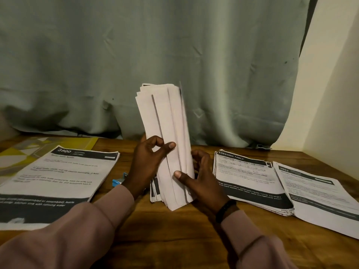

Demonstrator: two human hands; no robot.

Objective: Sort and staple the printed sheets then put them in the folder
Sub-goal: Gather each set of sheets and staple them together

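From the head camera, a thick bundle of sheets [165, 136] stands upright on its lower edge at the middle of the wooden table [174, 235], seen from the blank white back, with its top leaning slightly to the left. The sheets are not squared up: their edges fan out in steps at the top left corner, and dark gaps run down between groups of pages. The bundle's bottom edge rests partly on a flat pile of printed pages [154, 189] lying under it.

The left hand [147, 162] grips the bundle from its left side, thumb pressed on the near face and fingers curled. The right hand [198, 177] grips it from the right, thumb laid across the near face low down and fingers wrapped behind. A dark band [225, 210] sits on the right wrist.

To the left lies a stack of printed sheets [58, 183] headed "3800", with black bands at top and bottom. A small blue stapler [118, 180] sits between that stack and the left wrist. To the right lie two more printed stacks, one [250, 179] headed "DRESSING TABLE" and another [318, 197] overlapping its right edge. A grey-green curtain [155, 55] hangs behind the table.
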